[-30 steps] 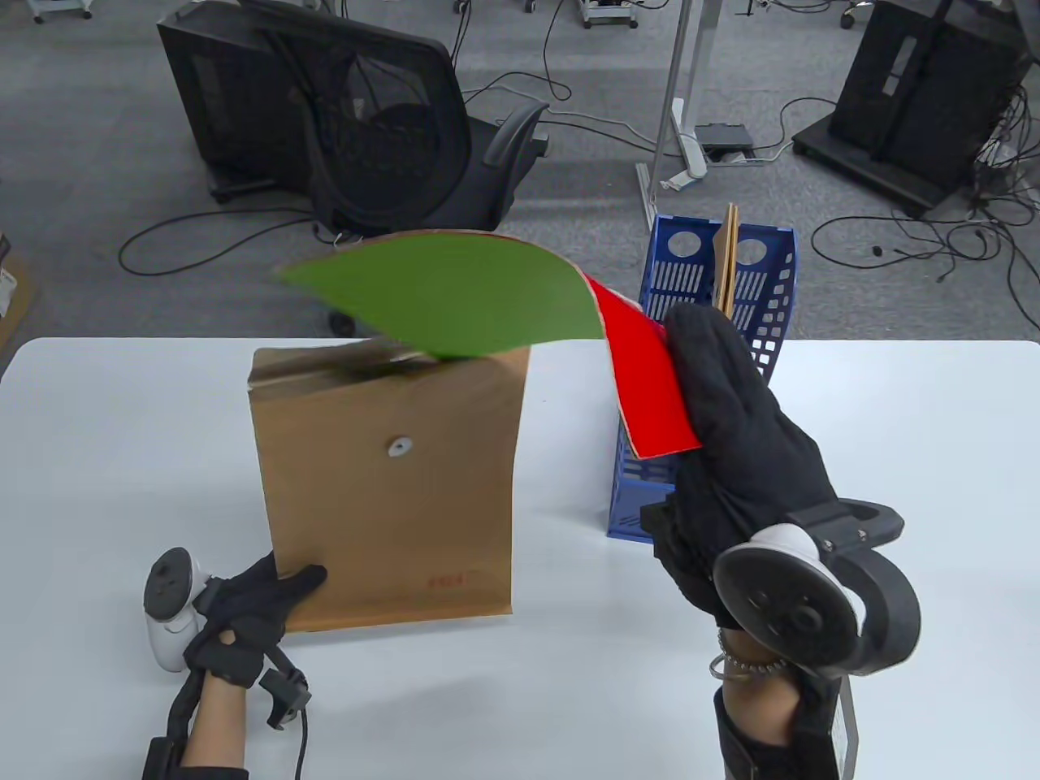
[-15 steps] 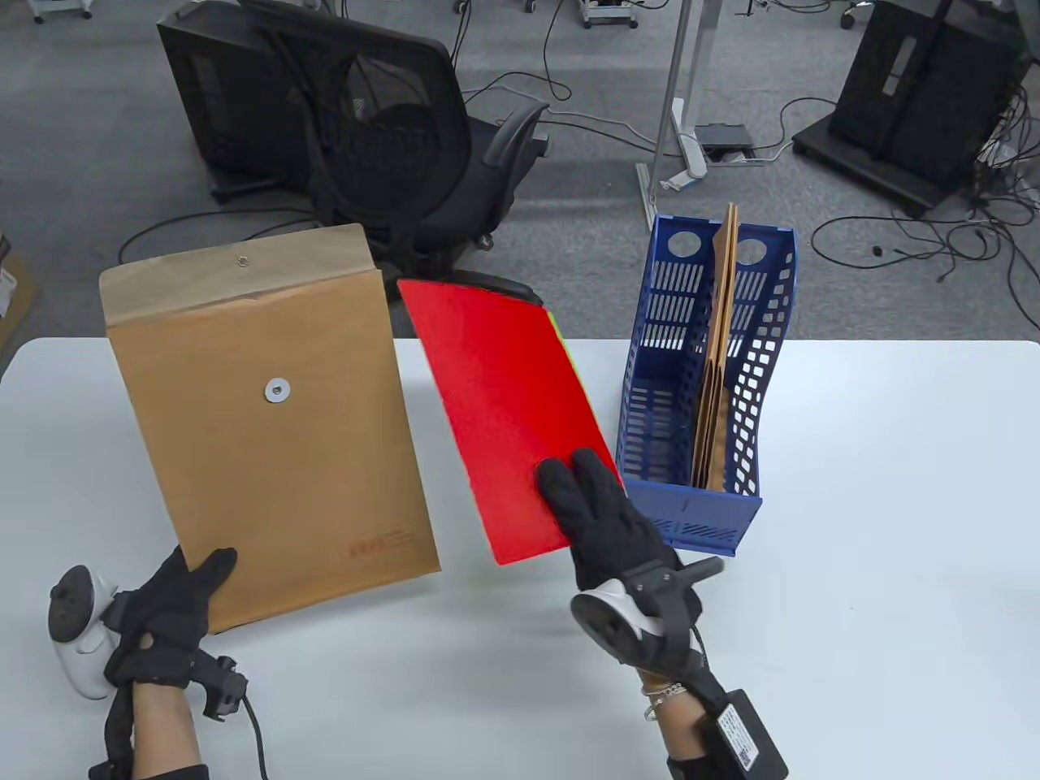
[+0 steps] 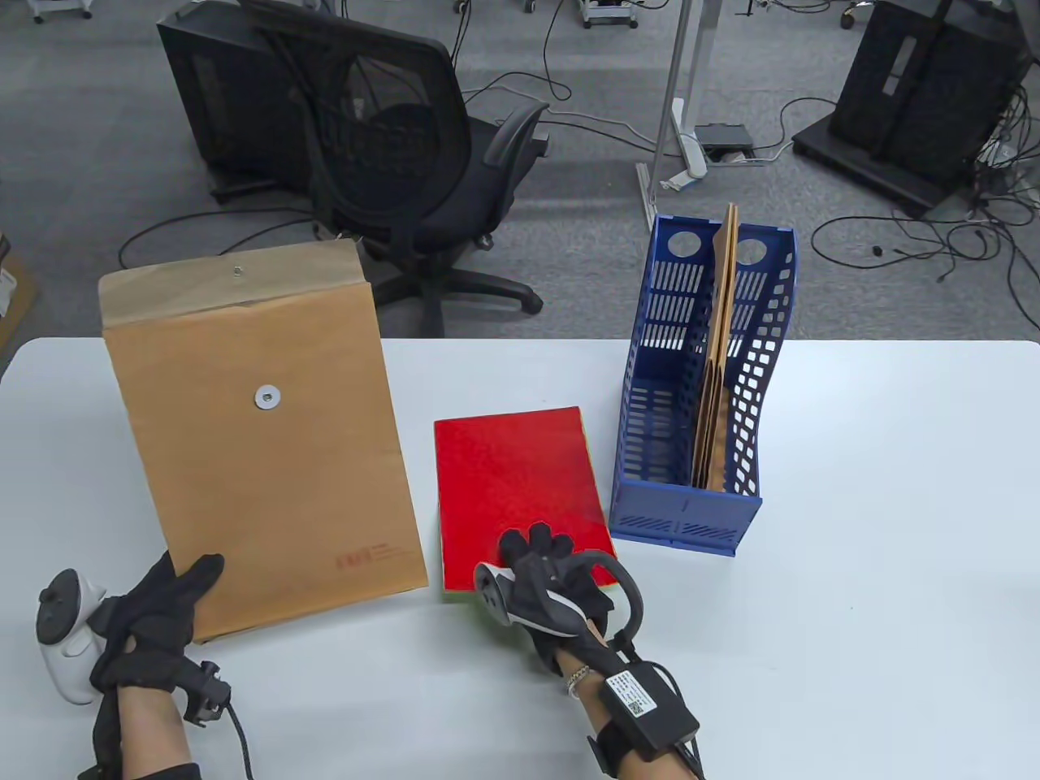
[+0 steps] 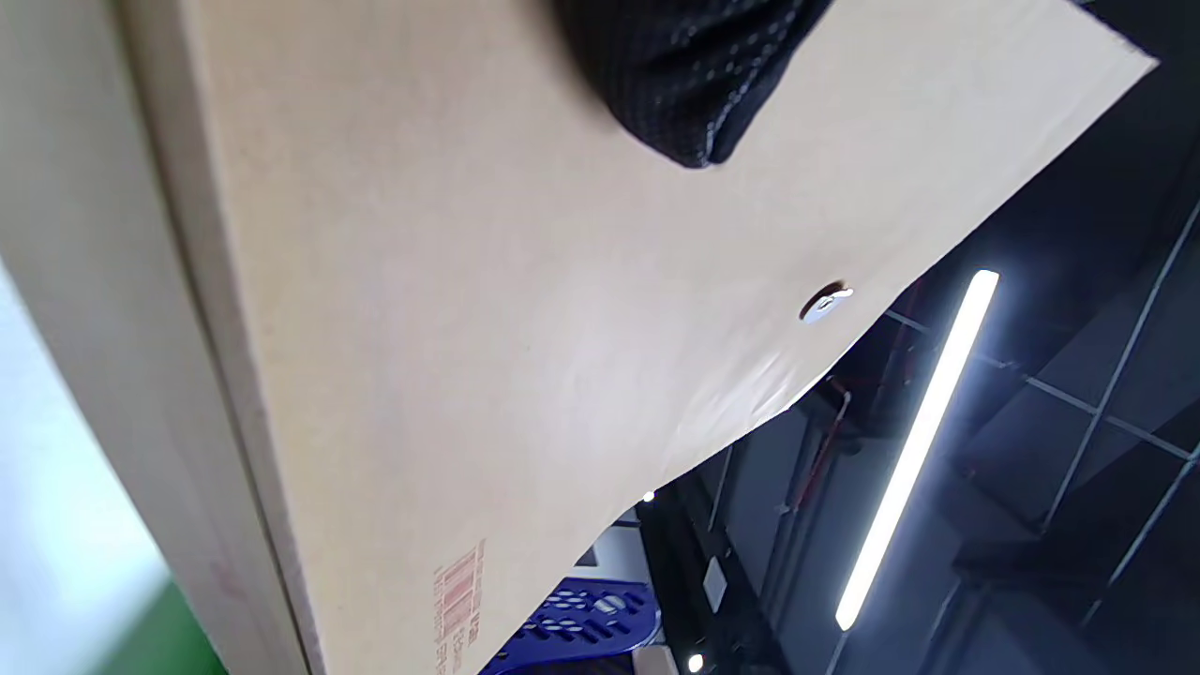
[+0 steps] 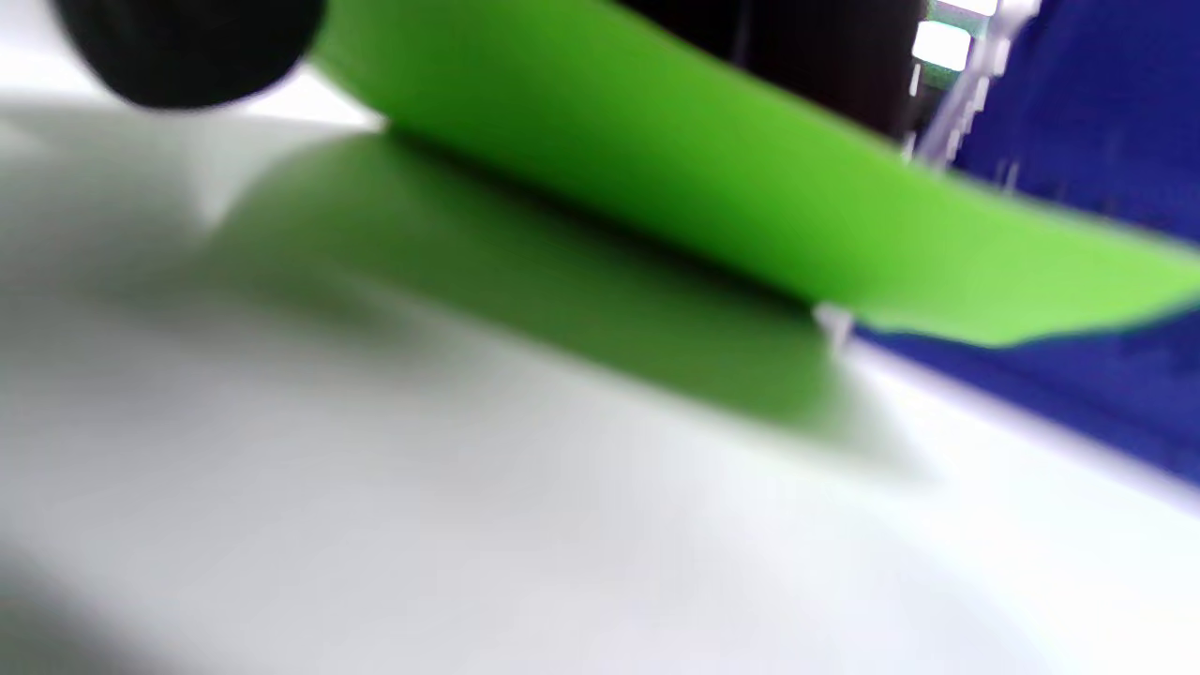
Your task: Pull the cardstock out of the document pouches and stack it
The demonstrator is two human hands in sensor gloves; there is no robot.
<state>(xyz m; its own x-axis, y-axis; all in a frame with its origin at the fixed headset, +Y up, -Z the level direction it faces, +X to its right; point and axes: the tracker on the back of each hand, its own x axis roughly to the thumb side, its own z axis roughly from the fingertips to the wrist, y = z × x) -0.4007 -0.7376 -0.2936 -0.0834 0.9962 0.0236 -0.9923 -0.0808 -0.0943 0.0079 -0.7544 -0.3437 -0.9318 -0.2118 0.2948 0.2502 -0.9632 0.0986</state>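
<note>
A red cardstock sheet lies on the white table, with a green sheet's edge showing under it. In the right wrist view the green underside is still raised a little off the table. My right hand holds the stack's near edge. My left hand grips the bottom corner of a brown document pouch and holds it tilted up at the left. The pouch's flap is open at the top. The pouch fills the left wrist view.
A blue file holder stands right of the cardstock with more brown pouches upright in it. A black office chair is behind the table.
My right hand has brought the red and green cardstock down from the air onto the table. My left hand with the pouch has barely moved.
</note>
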